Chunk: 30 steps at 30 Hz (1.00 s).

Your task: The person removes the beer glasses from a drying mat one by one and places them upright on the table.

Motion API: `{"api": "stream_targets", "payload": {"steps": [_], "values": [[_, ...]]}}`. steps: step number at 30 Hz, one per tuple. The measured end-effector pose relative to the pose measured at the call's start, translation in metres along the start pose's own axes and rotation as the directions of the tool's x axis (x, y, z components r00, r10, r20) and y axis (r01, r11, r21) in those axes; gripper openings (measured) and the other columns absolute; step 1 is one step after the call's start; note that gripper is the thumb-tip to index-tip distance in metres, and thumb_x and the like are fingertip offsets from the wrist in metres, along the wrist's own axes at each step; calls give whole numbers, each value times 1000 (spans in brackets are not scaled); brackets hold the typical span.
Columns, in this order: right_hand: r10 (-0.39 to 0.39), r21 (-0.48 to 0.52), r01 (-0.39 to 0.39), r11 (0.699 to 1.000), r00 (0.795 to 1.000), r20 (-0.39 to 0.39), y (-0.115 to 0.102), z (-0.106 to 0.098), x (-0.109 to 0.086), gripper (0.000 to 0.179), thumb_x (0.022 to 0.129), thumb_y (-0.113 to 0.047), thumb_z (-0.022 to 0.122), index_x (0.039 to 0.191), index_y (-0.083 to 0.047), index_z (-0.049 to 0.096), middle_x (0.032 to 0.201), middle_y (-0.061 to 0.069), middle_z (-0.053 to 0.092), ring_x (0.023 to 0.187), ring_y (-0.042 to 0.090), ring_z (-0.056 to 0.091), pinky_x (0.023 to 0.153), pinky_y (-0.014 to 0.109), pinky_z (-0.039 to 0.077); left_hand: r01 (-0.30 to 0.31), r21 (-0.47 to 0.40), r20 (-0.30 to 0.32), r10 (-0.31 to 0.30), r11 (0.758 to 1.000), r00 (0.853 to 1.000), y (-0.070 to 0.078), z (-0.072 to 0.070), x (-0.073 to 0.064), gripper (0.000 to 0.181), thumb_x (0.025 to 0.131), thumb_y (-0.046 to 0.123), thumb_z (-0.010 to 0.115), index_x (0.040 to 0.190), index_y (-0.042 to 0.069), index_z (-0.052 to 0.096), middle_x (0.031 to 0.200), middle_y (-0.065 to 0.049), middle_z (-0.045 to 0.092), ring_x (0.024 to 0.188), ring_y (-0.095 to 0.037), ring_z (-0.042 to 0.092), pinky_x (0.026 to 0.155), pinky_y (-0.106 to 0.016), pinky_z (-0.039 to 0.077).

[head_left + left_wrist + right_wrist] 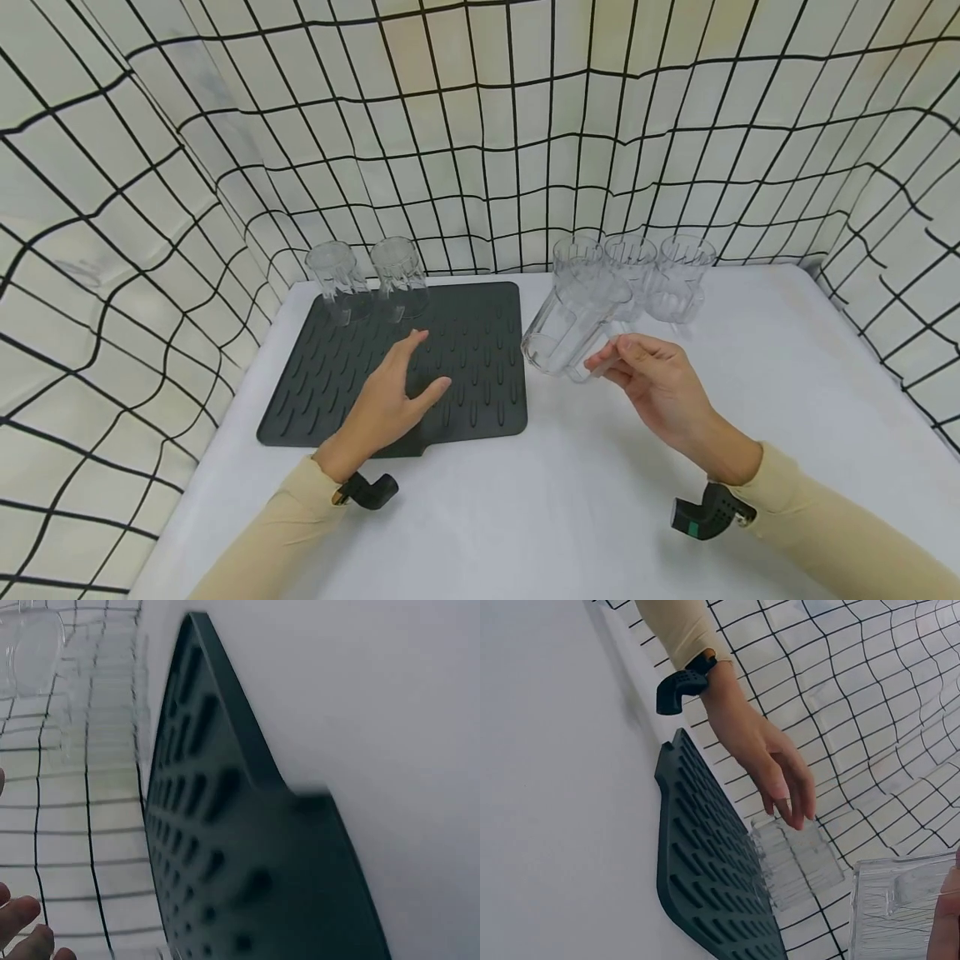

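My right hand point(660, 387) pinches the handle of a clear glass mug point(551, 337), which is raised and tilted, in front of the other glasses. In the right wrist view the same mug point(896, 900) is at the lower right, with only part of the hand point(946, 915) showing. Above the dark ribbed drying mat point(480, 400) hovers my left hand point(386, 404), thumb and fingers spread, holding nothing. Only its fingertips point(26, 926) show in the left wrist view. Two clear glasses point(339, 283) point(401, 279) stand on the mat's far left part.
Several clear glasses point(678, 279) stand close together at the back right of the white table point(525, 517), partly overlapped by the raised mug. Black grid netting point(480, 150) over white walls encloses the table's back and sides.
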State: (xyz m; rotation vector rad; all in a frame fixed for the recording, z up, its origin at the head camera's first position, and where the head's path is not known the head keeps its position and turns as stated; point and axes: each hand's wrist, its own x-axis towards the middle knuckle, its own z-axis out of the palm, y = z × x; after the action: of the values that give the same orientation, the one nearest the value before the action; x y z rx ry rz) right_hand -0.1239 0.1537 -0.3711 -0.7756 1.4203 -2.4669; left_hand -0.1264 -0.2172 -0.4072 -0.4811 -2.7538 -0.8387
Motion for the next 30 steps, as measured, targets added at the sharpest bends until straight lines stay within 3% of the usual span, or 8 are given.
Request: {"api": "stream_targets", "payload": {"steps": [5,11,21,30], "values": [[-13,-27,12,1000,1000,-19,-6,-6,-4,38,110,-4,42,103,-12,78,101,-3,81,99,10,77,97,23,59,93,93,55,-98,991,994,-22,-15,-8,89,101,44,65,167,11,16,172,-23,23,153,-49,35,117,-71,38],[-27,-106,20,994,998,-58,-13,-14,-9,37,109,-1,44,104,-12,79,100,-3,81,98,11,77,97,24,59,210,155,108,-228,965,968,-48,-35,-21,95,102,54,58,166,3,8,174,-23,11,157,-51,22,122,-72,26],[-46,-199,14,980,986,-160,-17,-29,-22,35,108,-1,47,104,-12,81,98,-3,80,94,10,77,96,23,60,306,246,94,-337,920,937,-89,-58,-38,105,102,59,54,161,-12,4,169,-38,7,155,-59,12,122,-74,19],[-55,-285,-12,959,973,-226,-21,-48,-35,28,107,-3,51,106,-5,79,96,-3,79,93,10,76,94,22,61,336,273,156,-386,901,909,-114,-64,-50,114,100,64,53,158,-17,-4,166,-43,-1,156,-59,0,125,-74,9]]}}
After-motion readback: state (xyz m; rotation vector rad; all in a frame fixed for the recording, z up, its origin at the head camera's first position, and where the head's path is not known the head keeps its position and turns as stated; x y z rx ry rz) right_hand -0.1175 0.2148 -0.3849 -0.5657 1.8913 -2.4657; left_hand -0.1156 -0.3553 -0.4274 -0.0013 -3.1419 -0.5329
